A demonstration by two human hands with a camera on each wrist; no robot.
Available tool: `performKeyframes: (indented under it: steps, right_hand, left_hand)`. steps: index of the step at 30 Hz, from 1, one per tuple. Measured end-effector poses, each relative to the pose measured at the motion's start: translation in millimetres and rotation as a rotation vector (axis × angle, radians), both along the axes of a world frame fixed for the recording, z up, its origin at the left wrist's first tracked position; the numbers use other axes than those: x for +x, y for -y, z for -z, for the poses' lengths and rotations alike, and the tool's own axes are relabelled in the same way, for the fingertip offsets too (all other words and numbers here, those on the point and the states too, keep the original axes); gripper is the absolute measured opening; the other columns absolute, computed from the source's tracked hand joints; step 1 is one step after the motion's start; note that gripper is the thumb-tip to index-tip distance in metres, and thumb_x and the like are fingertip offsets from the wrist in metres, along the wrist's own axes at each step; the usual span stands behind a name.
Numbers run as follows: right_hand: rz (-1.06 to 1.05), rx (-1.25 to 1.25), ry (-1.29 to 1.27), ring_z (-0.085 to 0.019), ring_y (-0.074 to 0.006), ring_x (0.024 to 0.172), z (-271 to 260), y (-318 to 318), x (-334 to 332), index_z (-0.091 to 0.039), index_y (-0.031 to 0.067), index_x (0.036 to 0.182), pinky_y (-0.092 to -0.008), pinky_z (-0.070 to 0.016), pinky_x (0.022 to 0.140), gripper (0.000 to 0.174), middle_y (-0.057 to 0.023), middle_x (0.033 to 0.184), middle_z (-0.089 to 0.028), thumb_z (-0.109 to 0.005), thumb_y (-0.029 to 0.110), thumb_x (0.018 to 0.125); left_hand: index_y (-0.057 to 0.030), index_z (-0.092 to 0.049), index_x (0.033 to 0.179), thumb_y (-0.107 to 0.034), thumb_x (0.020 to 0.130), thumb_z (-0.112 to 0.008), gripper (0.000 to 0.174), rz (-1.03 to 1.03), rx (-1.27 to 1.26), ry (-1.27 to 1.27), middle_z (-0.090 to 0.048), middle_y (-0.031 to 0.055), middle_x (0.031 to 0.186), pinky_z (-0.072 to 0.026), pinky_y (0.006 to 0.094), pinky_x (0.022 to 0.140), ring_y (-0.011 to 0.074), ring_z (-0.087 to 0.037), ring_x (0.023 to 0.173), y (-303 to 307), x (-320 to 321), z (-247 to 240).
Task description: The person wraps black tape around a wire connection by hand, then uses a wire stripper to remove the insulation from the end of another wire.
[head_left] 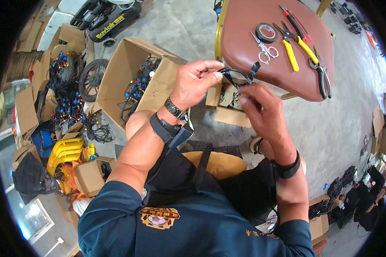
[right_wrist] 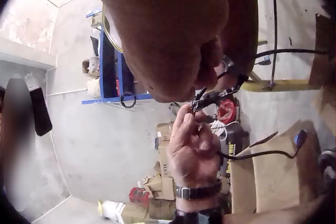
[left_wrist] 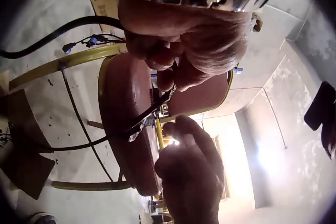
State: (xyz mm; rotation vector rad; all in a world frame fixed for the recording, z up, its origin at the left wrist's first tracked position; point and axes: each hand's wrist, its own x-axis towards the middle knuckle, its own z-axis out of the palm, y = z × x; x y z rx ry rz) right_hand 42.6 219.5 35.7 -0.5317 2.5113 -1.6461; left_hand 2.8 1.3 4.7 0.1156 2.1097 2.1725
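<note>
My left hand [head_left: 196,83] pinches a thin black cable [head_left: 233,70] between thumb and fingertips, above the floor in front of the chair. A strip of black electrical tape [head_left: 254,72] sticks up from the cable, its end loose. In the left wrist view the cable [left_wrist: 149,112] slopes away from the left fingertips, with shiny tape on it. My right hand [head_left: 263,107] is close beside the taped stretch, fingers loosely bent and slightly blurred. From the left wrist, a gap shows between the right thumb and fingers, beside the cable.
On the brown chair seat [head_left: 240,25] lie a tape roll [head_left: 266,33], scissors [head_left: 266,51], yellow-handled pliers [head_left: 290,53] and other pliers. A small open carton [head_left: 231,116] stands below the hands. Left is a large carton [head_left: 120,73] of cables, beside more cable bundles [head_left: 68,103].
</note>
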Motion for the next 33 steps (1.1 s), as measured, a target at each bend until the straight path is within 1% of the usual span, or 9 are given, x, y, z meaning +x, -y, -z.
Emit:
performKeyframes:
  steps: [5, 8, 17, 20, 21, 24, 25, 29, 33]
  right_hand:
    - [0.015, 0.179, -0.198, -0.065, -0.0378, 0.085, 28, 8, -14, -0.063, 0.0035, 0.112, -0.0427, -0.0527, 0.071, 0.026, -0.0168, 0.097, -0.065, -0.062, 0.009, 0.086]
    - [-0.127, 0.382, -0.13, -0.067, -0.0368, 0.083, 54, 12, -6, -0.063, 0.0046, 0.106, -0.0456, -0.0534, 0.07, 0.024, -0.0184, 0.09, -0.067, -0.063, 0.018, 0.086]
    - [-0.434, 0.679, 0.089, -0.064, -0.0359, 0.079, 45, 13, 1, -0.064, 0.003, 0.086, -0.0442, -0.0509, 0.068, 0.016, -0.0161, 0.083, -0.064, -0.062, 0.019, 0.087]
    - [-0.026, 0.169, -0.131, -0.065, -0.0368, 0.08, 33, 10, -14, -0.065, 0.004, 0.088, -0.0438, -0.0523, 0.07, 0.011, -0.0159, 0.082, -0.065, -0.064, 0.014, 0.086]
    - [0.051, 0.119, -0.063, -0.063, -0.0369, 0.08, 25, 10, -16, -0.066, 0.0016, 0.097, -0.0418, -0.0507, 0.071, 0.014, -0.0167, 0.083, -0.062, -0.062, 0.012, 0.088]
    - [0.074, -0.016, 0.038, -0.063, -0.0346, 0.077, 28, 14, -22, -0.066, 0.0009, 0.107, -0.0393, -0.0493, 0.072, 0.02, -0.0186, 0.082, -0.062, -0.061, 0.012, 0.091]
    - [0.065, -0.127, 0.193, -0.061, -0.0237, 0.072, 33, 18, -21, -0.065, 0.0001, 0.111, -0.0347, -0.0479, 0.069, 0.023, -0.0134, 0.079, -0.063, -0.059, 0.015, 0.095]
    - [0.057, -0.293, 0.522, -0.053, -0.007, 0.067, 32, 26, -21, -0.067, -0.0008, 0.102, -0.0255, -0.0436, 0.06, 0.021, 0.0005, 0.071, -0.059, -0.06, 0.018, 0.096]
    - [0.107, -0.329, 0.538, -0.052, -0.0073, 0.06, 41, 31, -20, -0.068, -0.0005, 0.093, -0.026, -0.0427, 0.055, 0.021, 0.0012, 0.065, -0.058, -0.061, 0.019, 0.094]
  left_hand:
    - [0.0004, -0.068, 0.111, 0.001, 0.086, -0.069, 0.025, 0.023, 0.056, -0.018, -0.068, 0.0005, 0.087, -0.0357, 0.0156, 0.049, 0.0005, -0.049, 0.06, -5, 3, 4]
    - [0.0029, -0.068, 0.109, 0.002, 0.085, -0.068, 0.023, -0.008, 0.022, 0.085, -0.069, 0.0036, 0.094, -0.0513, 0.0207, 0.072, 0.0063, -0.063, 0.081, -1, 2, -8]
    - [0.0031, -0.068, 0.107, 0.002, 0.086, -0.068, 0.022, -0.044, 0.045, 0.079, -0.07, 0.0052, 0.092, -0.0512, 0.0201, 0.068, 0.0073, -0.064, 0.078, 4, -2, -5]
    - [0.0016, -0.067, 0.109, -0.002, 0.086, -0.067, 0.023, -0.022, 0.045, 0.048, -0.069, 0.0047, 0.081, -0.0357, 0.0173, 0.047, 0.0027, -0.048, 0.054, 0, 0, -4]
    - [0.0017, -0.067, 0.109, -0.001, 0.086, -0.068, 0.023, -0.009, 0.048, 0.079, -0.069, 0.0046, 0.084, -0.04, 0.0178, 0.052, 0.0035, -0.052, 0.06, 1, 0, -5]
    - [0.0015, -0.068, 0.108, 0.002, 0.085, -0.068, 0.023, 0.041, 0.064, 0.137, -0.07, 0.0043, 0.091, -0.0475, 0.0187, 0.06, 0.0046, -0.06, 0.073, 1, 2, -9]
    - [0.0013, -0.068, 0.108, 0.002, 0.085, -0.068, 0.023, 0.054, 0.074, 0.13, -0.07, 0.0042, 0.091, -0.0466, 0.0186, 0.058, 0.0041, -0.06, 0.072, 1, 3, -7]
    - [0.0002, -0.068, 0.109, 0.001, 0.085, -0.067, 0.023, 0.075, 0.084, 0.049, -0.069, 0.0033, 0.089, -0.0416, 0.0181, 0.051, 0.0026, -0.056, 0.065, -4, 5, -4]
    - [0.0016, -0.067, 0.108, 0.0, 0.086, -0.064, 0.021, 0.07, 0.087, 0.12, -0.068, 0.0032, 0.084, -0.041, 0.0184, 0.051, 0.0034, -0.053, 0.059, -2, 7, -7]
